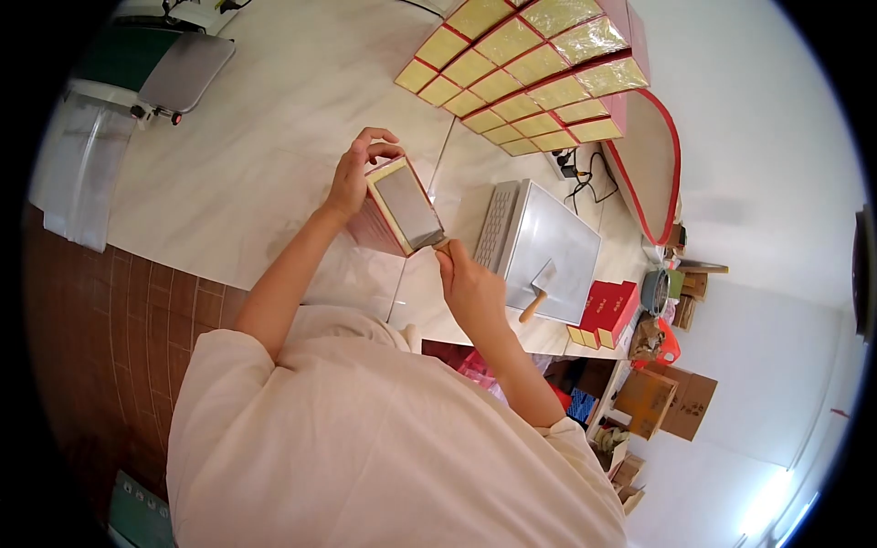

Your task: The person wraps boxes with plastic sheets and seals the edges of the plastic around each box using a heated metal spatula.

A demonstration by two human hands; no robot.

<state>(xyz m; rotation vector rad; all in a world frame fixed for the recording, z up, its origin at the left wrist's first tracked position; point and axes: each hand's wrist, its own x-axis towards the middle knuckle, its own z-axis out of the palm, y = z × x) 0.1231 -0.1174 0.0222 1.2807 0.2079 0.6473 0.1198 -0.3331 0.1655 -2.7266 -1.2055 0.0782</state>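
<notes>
My left hand [356,178] grips the far left edge of a red box [376,222] with its fingers bent over the rim. The box stands on the table in front of me, slightly turned. Its upward face has a cream border around a grey panel [408,203]. My right hand [475,290] is closed around a tool at the box's near right corner. A flat metal blade [428,239] shows at the fingertips, against that corner; the handle is mostly hidden in my fist.
To the right lies a silver flat-plate device [557,242] with a wooden-handled scraper [534,290] on it. Red boxes [607,312] sit beyond it. Stacked film-wrapped boxes [530,78] stand at the back, near black cables [585,173]. A clear bin [82,173] is far left.
</notes>
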